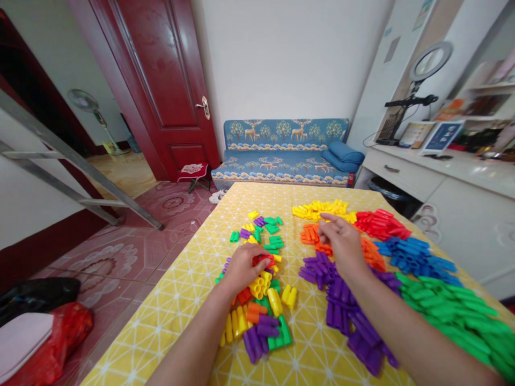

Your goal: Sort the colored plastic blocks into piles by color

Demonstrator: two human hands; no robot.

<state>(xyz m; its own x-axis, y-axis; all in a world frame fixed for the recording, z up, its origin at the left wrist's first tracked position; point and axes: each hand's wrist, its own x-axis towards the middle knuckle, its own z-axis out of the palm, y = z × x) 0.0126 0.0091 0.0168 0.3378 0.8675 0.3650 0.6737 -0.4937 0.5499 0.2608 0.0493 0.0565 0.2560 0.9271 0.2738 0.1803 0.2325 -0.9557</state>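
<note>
My left hand rests over a mixed pile of plastic building pieces, its fingers curled around a red tube-shaped piece. Close to that hand are yellow tube pieces, purple pieces and green pieces. My right hand hovers over the sorted heaps, fingers slightly apart, with nothing visible in them. Under and around it lie an orange heap, a yellow heap and a purple heap. Part of the orange heap is hidden by this hand.
Red, blue and green heaps sit along the table's right side. A yellow patterned cloth covers the table. Beyond stands a blue sofa; a white cabinet is on the right, a metal ladder on the left.
</note>
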